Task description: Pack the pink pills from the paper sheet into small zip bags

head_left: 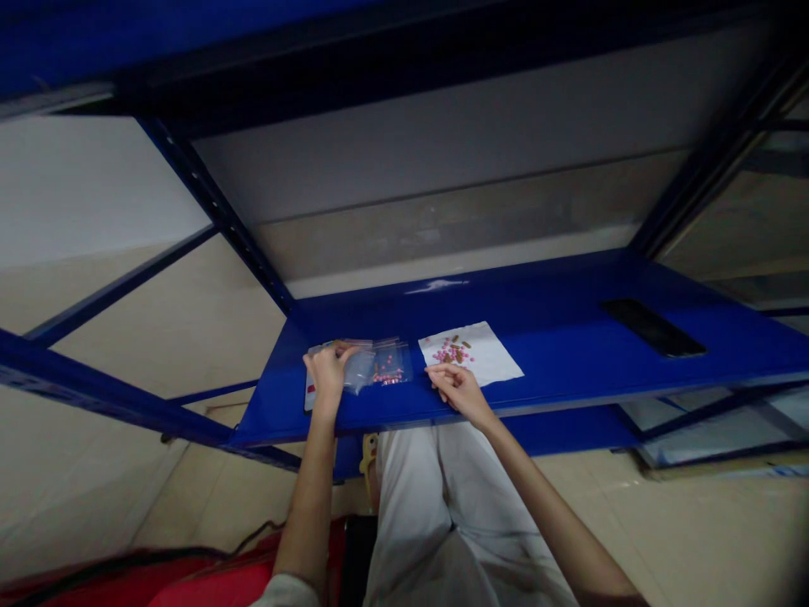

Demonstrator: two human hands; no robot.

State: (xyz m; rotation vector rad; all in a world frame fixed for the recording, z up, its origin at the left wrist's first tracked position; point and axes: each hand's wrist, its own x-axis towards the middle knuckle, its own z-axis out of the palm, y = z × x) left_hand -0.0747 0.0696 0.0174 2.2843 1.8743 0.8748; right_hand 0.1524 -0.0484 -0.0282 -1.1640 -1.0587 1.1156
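Observation:
My left hand (pixel 325 373) is closed in a pinch at a clear plastic bag (pixel 360 369) on the blue shelf. Right beside that bag lies another clear zip bag (pixel 393 361) with small pink-red pills inside. A white sheet of paper (pixel 499 361) carries a loose pile of pink pills (pixel 450 351) and several brown capsules (pixel 466 344). At the sheet's near left edge is my right hand (pixel 456 389), its fingers curled and thumb against the fingertips. Whatever those fingers hold, if anything, is too small to make out.
A black phone (pixel 654 327) lies toward the right of the blue shelf (pixel 569 337). Partly under my left hand is a flat white item with red on it (pixel 309 394). Blue uprights (pixel 215 215) frame the shelf, and an upper shelf (pixel 158 42) hangs overhead.

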